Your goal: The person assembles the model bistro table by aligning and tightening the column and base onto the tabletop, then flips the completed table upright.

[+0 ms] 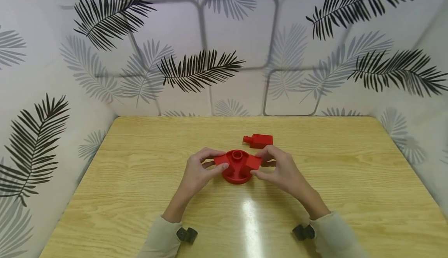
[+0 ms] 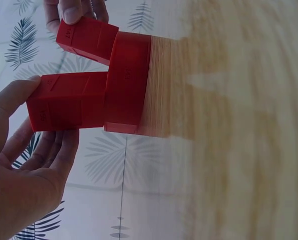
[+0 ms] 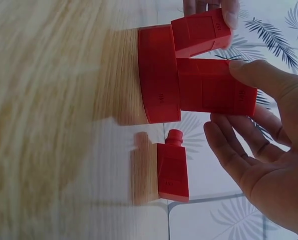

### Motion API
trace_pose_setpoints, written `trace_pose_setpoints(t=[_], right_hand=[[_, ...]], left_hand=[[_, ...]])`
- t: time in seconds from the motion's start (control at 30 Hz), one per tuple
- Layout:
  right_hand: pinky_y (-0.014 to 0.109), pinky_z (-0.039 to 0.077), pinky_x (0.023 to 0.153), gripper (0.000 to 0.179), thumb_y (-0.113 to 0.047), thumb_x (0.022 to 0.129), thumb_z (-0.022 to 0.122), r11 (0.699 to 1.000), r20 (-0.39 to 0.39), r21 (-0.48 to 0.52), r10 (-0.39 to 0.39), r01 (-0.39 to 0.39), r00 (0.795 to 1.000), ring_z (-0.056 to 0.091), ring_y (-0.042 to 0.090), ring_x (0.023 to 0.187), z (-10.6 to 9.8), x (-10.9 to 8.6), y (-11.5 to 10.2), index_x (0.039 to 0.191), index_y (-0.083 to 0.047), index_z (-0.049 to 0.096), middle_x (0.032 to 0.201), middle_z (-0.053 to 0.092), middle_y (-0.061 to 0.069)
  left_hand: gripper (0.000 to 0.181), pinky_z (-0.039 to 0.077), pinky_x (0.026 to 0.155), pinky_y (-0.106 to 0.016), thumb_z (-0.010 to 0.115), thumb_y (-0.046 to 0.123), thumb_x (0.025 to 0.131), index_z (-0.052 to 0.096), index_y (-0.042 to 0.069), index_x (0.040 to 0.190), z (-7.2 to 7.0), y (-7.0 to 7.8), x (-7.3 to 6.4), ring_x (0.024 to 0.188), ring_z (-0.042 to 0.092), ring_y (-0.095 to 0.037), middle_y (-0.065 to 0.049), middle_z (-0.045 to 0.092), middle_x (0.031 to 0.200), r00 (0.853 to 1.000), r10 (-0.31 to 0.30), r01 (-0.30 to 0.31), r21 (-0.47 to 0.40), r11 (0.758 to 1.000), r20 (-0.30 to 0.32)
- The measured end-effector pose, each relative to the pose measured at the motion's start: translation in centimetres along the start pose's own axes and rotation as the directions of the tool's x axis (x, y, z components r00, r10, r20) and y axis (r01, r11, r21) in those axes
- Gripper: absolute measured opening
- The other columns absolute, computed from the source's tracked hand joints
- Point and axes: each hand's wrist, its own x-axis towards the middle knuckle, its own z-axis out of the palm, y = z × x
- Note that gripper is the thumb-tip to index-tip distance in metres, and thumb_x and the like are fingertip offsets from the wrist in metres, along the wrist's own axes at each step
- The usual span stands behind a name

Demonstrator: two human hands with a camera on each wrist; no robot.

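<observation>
Two hands at work, and each grip is a pinch! The left hand has a red, box-shaped plastic-looking block between thumb and fingers; the right hand matches it on a second red, box-shaped block. Both blocks rise from a round red base with a low curved wall, one on each side, splayed outward at the top. Their lower ends vanish inside the base, so how deep they sit, I can't tell.

Between and beyond the blocks, a raised red ring faces upward with nothing in it. The base rests on the wood-grained table, roughly midway between the left and right edges, well in from the far edge.

Seating or steadying the pair looks like the step in hand. Good technique here, I'd judge: even pressure from both sides, each push along its block's own slant, thumbs off the base's wall. Lean on one side alone and the base could tip or skid.

Outward again: a red bottle-shaped block with a narrow neck lies on its side towards the far edge, just beyond the right hand, neck pointing to the left edge.
</observation>
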Motion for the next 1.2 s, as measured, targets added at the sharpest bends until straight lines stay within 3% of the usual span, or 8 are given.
trace_pose_setpoints(t=[0.2,0.47,0.93,1.2], right_hand=[[0.041,0.063,0.081,0.040,-0.008,0.077,0.091,0.999,-0.030,-0.032,0.019,-0.020,0.999,0.071,0.030,0.088,0.26,-0.16,-0.44,0.108,-0.008,0.065,0.103,0.071,0.004],[0.044,0.063,0.080,0.038,-0.009,0.077,0.091,0.997,-0.069,-0.033,0.062,-0.064,0.996,0.072,0.030,0.087,0.60,-0.35,-0.57,0.103,-0.007,0.063,0.100,0.071,0.005],[0.044,0.063,0.080,0.040,-0.009,0.075,0.092,0.996,-0.091,-0.066,0.054,-0.060,0.994,0.072,0.029,0.086,0.60,-0.30,-0.91,0.103,-0.007,0.063,0.098,0.071,0.005],[0.044,0.063,0.080,0.039,-0.009,0.076,0.092,0.997,-0.086,-0.057,0.054,-0.059,0.995,0.072,0.031,0.087,0.67,-0.38,-0.72,0.102,-0.006,0.064,0.099,0.071,0.006]], left_hand=[[0.036,0.055,0.098,-0.049,0.081,0.002,0.087,0.071,-0.004,0.121,0.11,0.11,-0.05,0.113,0.063,-0.031,-0.017,0.066,0.118,1.000,-0.008,0.008,-0.004,1.000,-0.008],[0.034,0.057,0.096,-0.043,0.083,0.008,0.087,0.073,-0.002,0.119,0.04,-0.08,0.07,0.109,0.065,-0.027,-0.013,0.068,0.115,1.000,-0.002,0.002,-0.006,1.000,-0.003],[0.032,0.058,0.095,-0.042,0.084,0.007,0.086,0.075,-0.001,0.116,0.07,0.11,0.20,0.106,0.065,-0.027,-0.012,0.069,0.113,1.000,0.011,-0.011,-0.004,1.000,-0.021],[0.033,0.057,0.096,-0.047,0.083,0.004,0.086,0.074,-0.002,0.117,0.33,0.13,0.04,0.109,0.064,-0.030,-0.016,0.068,0.116,0.999,-0.012,0.012,0.000,1.000,-0.031]])
